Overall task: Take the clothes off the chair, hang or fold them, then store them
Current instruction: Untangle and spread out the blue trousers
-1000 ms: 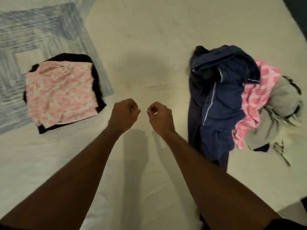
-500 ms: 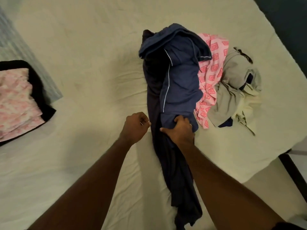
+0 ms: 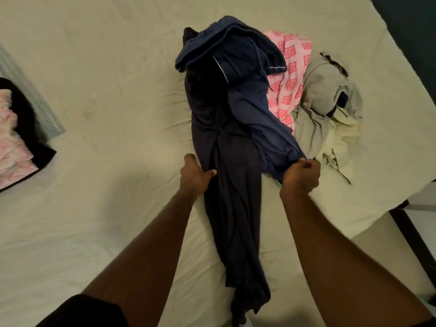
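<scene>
On a cream bedsheet [image 3: 106,90], the right hand [image 3: 300,175] grips a navy piped garment [image 3: 254,109] (fist tight); the left hand [image 3: 194,174] pinches a long dark-navy garment [image 3: 236,185].

A bed [image 3: 106,79] covered with a pale cream sheet [image 3: 99,208] fills most of the view; the sheet is creased with shallow wrinkles across its middle and near edge. At the far left a blue-grey striped cloth [image 3: 41,109] lies flat on the sheet, running off the frame's edge. Beyond the bed's right corner a dark teal wall or floor area [image 3: 410,27] shows at the upper right. Lower right, a dark bed frame edge [image 3: 410,239] borders a pale floor [image 3: 377,237].
</scene>
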